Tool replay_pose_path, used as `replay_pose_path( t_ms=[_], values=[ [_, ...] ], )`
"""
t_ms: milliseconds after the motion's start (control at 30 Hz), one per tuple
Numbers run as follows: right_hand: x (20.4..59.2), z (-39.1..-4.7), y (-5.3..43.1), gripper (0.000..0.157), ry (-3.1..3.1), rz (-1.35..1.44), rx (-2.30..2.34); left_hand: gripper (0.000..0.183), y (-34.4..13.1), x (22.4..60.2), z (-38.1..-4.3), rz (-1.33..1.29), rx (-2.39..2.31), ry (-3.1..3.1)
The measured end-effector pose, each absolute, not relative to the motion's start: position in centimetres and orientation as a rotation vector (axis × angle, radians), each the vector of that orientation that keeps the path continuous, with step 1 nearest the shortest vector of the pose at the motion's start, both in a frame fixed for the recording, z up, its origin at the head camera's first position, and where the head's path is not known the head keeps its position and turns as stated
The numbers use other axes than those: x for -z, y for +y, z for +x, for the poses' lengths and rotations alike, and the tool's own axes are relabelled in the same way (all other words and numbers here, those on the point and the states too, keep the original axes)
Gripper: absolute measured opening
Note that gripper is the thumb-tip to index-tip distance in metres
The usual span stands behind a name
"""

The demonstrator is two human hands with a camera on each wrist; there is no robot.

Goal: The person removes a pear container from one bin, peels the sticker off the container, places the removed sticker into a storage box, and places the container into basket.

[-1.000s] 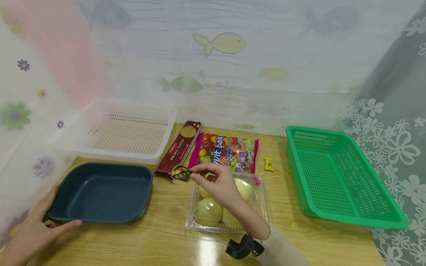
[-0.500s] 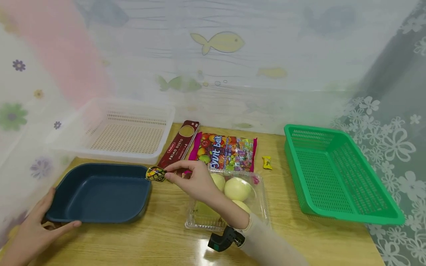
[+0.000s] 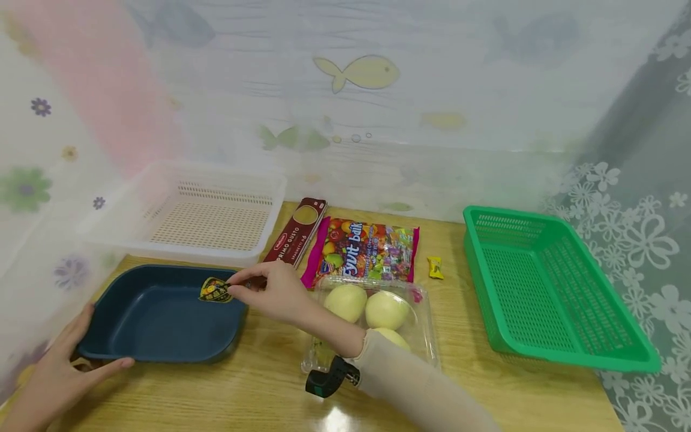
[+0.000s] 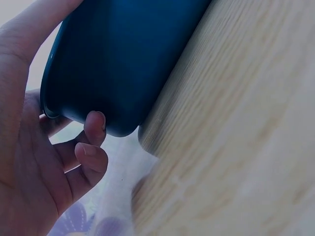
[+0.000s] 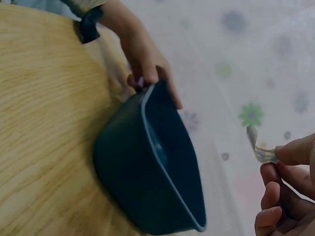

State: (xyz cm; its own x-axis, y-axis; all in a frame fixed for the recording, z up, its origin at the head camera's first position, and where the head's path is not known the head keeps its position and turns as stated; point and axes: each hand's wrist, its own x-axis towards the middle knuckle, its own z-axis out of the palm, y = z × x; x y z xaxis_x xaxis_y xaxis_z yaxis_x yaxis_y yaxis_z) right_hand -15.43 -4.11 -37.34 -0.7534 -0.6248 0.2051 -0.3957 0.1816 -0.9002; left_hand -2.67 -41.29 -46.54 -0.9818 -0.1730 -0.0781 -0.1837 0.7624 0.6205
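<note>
My right hand (image 3: 278, 294) pinches a small black-and-yellow sticker (image 3: 213, 290) with fruit printed on it, between thumb and forefinger. In the head view the sticker overlaps the right part of a dark blue plastic basin (image 3: 162, 318); in the right wrist view the curled sticker (image 5: 263, 153) shows apart from the basin (image 5: 128, 162). My left hand (image 3: 59, 366) grips the basin's near left corner, thumb along the front rim and fingers around the side. Under my right forearm sits a clear plastic box (image 3: 426, 336) of round pale yellow-green fruits (image 3: 385, 310).
Behind the basin stands a white perforated basket (image 3: 216, 252). A dark red spaghetti pack (image 3: 297, 231) and a colourful bag of fruit chews (image 3: 372, 249) lie at the back middle, with one yellow wrapped candy (image 3: 435, 267) to their right. A green basket (image 3: 540, 294) stands at the right.
My right hand has carried the sticker leftward, from over the spaghetti pack to over the basin's right part. My left hand keeps its place on the basin's corner.
</note>
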Motion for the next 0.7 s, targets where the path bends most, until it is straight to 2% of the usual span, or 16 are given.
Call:
replay_pose_path(
  t_ms=[167, 700],
  values=[
    [38.0, -15.2, -5.9, 0.016, 2.310, -1.036, 1.471, 0.125, -41.2, 46.7, -2.4, -0.276, -1.062, 2.933],
    [39.5, -15.9, -9.7, 0.020, 2.292, -0.941, 1.258, 0.126, -41.2, 46.9, -2.2, -0.292, -1.085, 2.980]
  ],
)
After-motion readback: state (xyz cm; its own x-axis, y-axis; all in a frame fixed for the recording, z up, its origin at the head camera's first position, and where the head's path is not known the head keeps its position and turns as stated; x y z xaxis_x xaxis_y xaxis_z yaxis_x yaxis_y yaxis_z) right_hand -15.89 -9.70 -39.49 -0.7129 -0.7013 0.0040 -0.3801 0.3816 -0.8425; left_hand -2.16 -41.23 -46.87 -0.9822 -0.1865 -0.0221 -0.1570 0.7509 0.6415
